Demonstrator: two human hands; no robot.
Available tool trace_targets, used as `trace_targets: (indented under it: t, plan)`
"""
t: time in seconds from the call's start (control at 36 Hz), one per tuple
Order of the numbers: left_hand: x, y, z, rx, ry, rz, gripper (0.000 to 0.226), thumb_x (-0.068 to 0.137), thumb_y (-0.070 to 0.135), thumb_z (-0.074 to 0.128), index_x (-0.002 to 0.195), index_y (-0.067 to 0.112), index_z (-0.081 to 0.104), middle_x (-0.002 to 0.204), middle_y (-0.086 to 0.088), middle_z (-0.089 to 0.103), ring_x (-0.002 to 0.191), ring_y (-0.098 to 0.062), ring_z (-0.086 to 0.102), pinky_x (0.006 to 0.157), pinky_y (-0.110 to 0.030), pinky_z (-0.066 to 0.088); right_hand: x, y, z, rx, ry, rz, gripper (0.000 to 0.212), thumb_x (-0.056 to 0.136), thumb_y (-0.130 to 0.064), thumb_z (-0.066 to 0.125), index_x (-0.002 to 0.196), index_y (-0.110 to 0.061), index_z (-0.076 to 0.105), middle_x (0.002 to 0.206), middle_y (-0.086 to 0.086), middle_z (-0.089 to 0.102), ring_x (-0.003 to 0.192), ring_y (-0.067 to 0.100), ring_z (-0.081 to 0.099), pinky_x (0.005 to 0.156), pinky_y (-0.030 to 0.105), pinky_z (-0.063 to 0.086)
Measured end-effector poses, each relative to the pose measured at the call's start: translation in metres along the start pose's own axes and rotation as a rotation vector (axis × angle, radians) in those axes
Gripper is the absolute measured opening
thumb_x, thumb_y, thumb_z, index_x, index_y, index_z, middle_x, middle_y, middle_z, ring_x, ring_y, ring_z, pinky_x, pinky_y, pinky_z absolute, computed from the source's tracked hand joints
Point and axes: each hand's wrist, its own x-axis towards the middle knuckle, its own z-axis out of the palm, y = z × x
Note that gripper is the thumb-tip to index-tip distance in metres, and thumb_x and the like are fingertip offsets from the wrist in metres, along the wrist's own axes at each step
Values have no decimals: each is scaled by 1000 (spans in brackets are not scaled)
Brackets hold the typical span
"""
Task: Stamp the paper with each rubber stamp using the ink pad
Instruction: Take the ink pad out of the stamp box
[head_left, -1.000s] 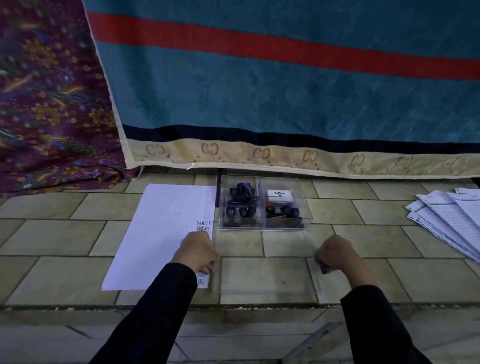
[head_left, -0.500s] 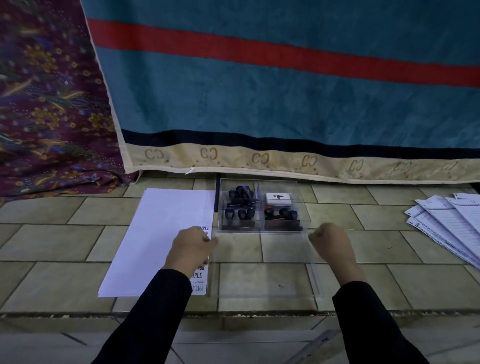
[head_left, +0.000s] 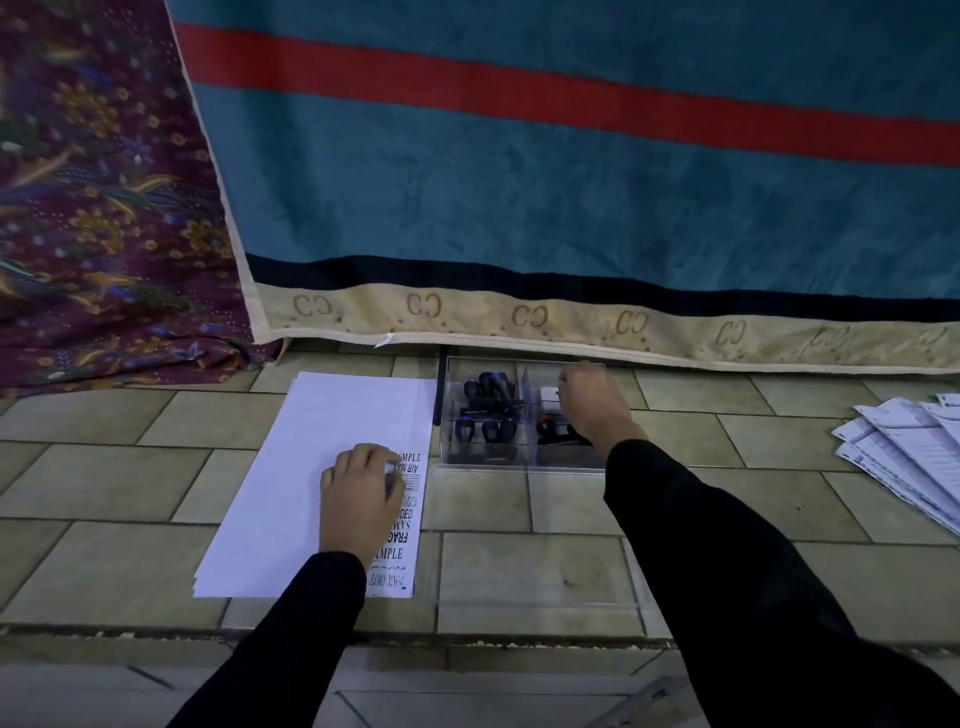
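A white paper stack (head_left: 311, 467) lies on the tiled floor, with black stamp prints (head_left: 408, 519) down its right edge. My left hand (head_left: 358, 499) rests on the paper over those prints, its fingers loosely bent. To the right stands a clear plastic box (head_left: 524, 465) with two compartments. Several black-handled rubber stamps (head_left: 488, 400) fill the left compartment. My right hand (head_left: 592, 405) reaches down into the right compartment, right beside the white ink pad (head_left: 548, 395) and above more stamps (head_left: 548, 428). Its fingertips are hidden, so I cannot see a grip.
The box's clear lid (head_left: 540, 603) lies flat on the tiles in front of the box. Printed sheets (head_left: 909, 457) fan out at the right. A teal and red towel (head_left: 519, 182) and a floral cloth (head_left: 104, 208) hang behind. A ruler (head_left: 639, 701) lies near me.
My right hand moved forward from in front of the box into its right compartment. My left hand slid forward on the paper and its fist relaxed.
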Motion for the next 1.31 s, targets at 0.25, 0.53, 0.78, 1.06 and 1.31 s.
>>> trace_targets:
  t: [0.25,0.53,0.78,1.06,1.31]
  plan:
    - [0,-2,4,13,19,5,15,88,20,58,103,21,62,110,3,60,103,-22,51,86,-36,36,22,10,16,78,-284,44,34,98,-26,34,109,-3,56,117,19,59,107,33,55,87,37,43]
    - [0,0,6,16,31,-19,16,89,20,58,104,20,62,111,4,59,103,-21,51,87,-35,36,24,11,13,138,-302,90,34,97,-22,35,116,-1,54,121,25,53,112,38,51,93,42,43]
    - [0,0,7,14,30,-13,16,90,21,57,105,22,61,112,4,58,104,-19,50,88,-34,35,30,18,18,194,-206,68,30,89,-16,51,115,-1,48,122,21,46,110,38,48,92,41,41]
    - [2,-2,5,-7,-3,-31,17,89,23,58,105,24,62,113,4,57,106,-19,48,90,-34,33,12,21,9,660,199,100,15,94,-15,49,108,-11,47,110,7,57,94,18,53,75,24,41]
    - [23,-5,-9,-68,-112,-81,18,92,27,54,106,23,64,111,1,60,107,-22,49,91,-37,32,-57,-29,-16,1014,-33,29,17,93,-14,54,87,-30,51,85,-8,59,77,7,60,61,14,46]
